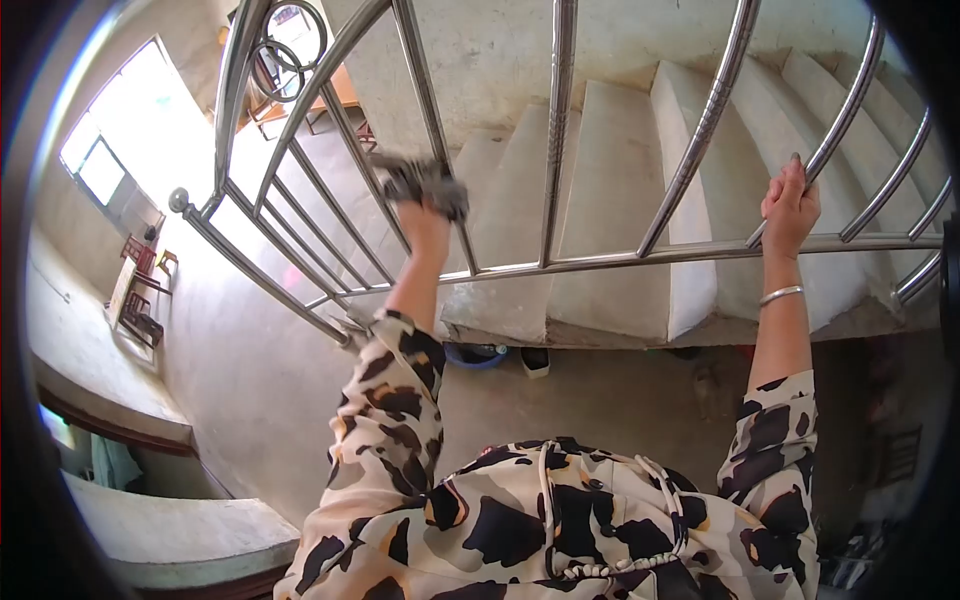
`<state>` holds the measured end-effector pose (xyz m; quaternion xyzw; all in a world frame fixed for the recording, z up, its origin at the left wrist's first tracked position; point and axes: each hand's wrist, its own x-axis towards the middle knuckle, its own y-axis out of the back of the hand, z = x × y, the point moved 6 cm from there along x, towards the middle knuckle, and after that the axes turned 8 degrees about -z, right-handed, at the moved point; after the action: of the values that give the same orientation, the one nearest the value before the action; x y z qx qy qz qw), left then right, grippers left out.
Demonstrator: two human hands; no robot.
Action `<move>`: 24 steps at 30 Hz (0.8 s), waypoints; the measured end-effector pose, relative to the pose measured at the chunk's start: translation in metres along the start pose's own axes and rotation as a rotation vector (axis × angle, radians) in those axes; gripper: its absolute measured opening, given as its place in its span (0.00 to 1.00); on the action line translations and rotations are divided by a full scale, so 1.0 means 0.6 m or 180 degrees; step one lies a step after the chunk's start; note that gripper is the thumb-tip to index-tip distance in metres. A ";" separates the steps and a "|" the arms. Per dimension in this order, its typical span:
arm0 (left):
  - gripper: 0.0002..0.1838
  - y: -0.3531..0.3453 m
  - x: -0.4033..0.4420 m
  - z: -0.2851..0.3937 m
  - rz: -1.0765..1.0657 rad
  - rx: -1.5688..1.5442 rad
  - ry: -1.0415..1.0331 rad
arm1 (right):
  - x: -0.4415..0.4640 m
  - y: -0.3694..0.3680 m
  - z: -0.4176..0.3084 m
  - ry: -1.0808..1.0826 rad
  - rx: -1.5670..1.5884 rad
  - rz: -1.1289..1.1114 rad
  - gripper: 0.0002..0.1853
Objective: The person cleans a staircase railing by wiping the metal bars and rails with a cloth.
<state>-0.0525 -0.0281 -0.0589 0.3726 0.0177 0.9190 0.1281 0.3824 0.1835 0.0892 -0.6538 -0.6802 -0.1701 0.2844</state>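
My left hand [424, 218] is closed around a bunched dark grey cloth [440, 190], blurred by motion. It is at an upright bar [418, 85] of the shiny metal stair railing [600, 262]; whether the cloth wraps the bar or lies against it, I cannot tell. To the right, my right hand [790, 212] is wrapped round another upright bar [848, 122], just above the lower rail. A silver bangle sits on my right wrist.
Concrete stairs [610, 200] rise to the right behind the railing. A ball-tipped rail end [180, 198] juts out at left. Below are a blue basin [474, 356], a pale container [536, 362] and wooden chairs [140, 318]. A curved ledge [190, 530] stands lower left.
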 end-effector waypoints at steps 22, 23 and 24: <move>0.21 0.045 0.138 0.347 0.0110 -0.0268 -0.2145 | 0.006 0.018 -0.013 0.0157 -0.0410 0.0349 0.18; 0.20 0.029 0.112 0.337 -0.0119 0.0169 -0.2186 | 0.006 0.019 -0.014 0.0185 -0.0421 0.0402 0.18; 0.19 0.014 0.086 0.320 -0.0352 0.0600 -0.2221 | 0.004 0.021 -0.012 0.0151 -0.0457 0.0425 0.18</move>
<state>0.0423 -0.0356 0.1159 0.6722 0.0777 0.7226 0.1411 0.3958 0.1820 0.0944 -0.7121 -0.6143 -0.2145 0.2636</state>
